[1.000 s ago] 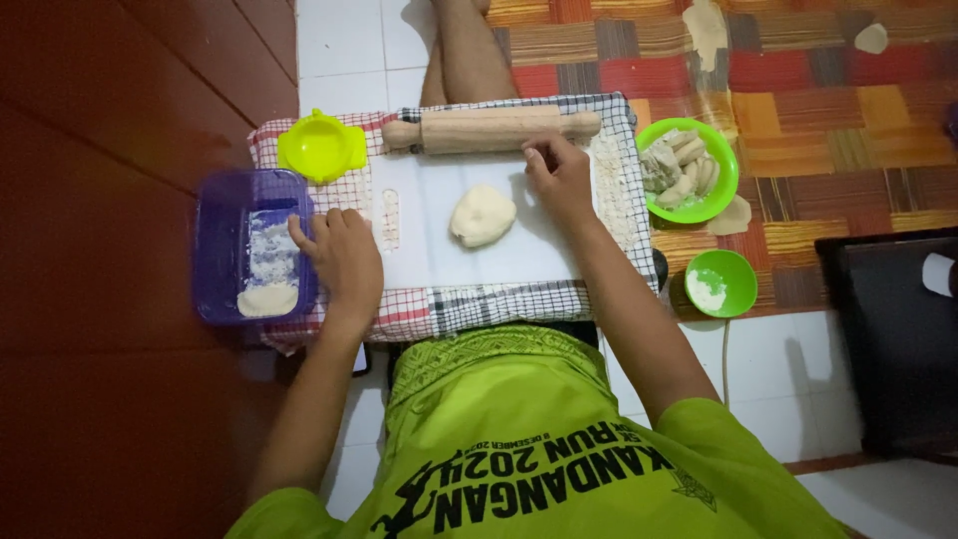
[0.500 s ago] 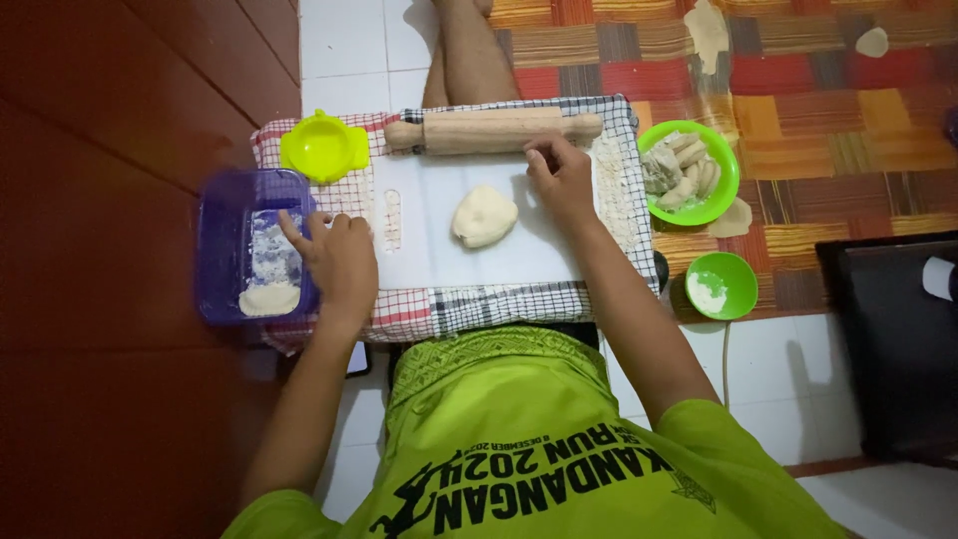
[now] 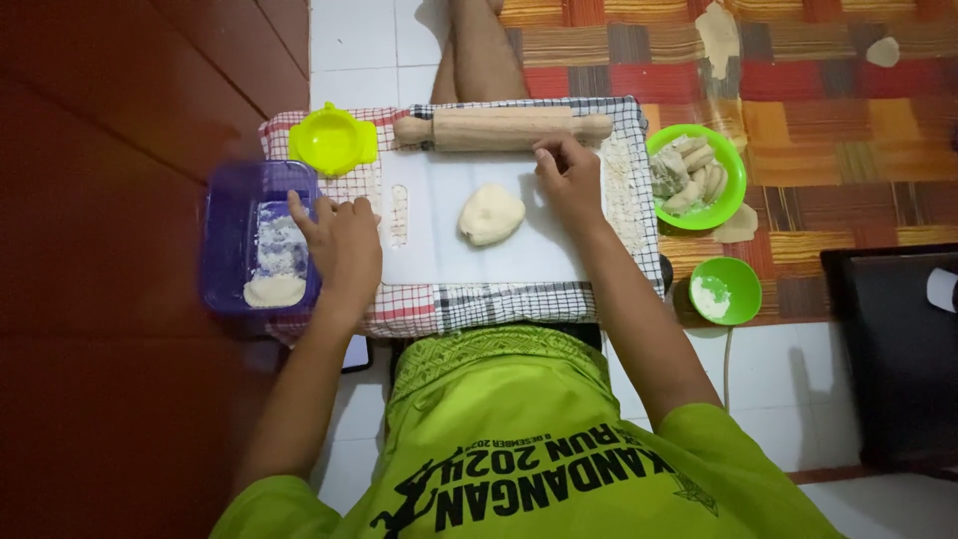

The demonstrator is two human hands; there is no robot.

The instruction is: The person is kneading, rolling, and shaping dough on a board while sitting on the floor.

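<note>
Little has changed over the last second: the left hand (image 3: pixel 339 240) is kept at the purple container (image 3: pixel 261 240), fingers open over its flour, nothing gripped. The right hand (image 3: pixel 571 180) rests open beside the dough ball (image 3: pixel 491 213) at the board's (image 3: pixel 499 255) centre.

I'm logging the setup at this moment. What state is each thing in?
Dough ball: unrolled lump on the white board.
Rolling pin: lying flat across the board's far edge.
Purple tub: open, flour inside.
Yellow press mould: lying on the checked cloth.
Large green bowl: holds pale pieces.
Small green bowl: some white powder.
Left hand: fingers at the tub.
Right hand: empty, beside the dough.
</note>
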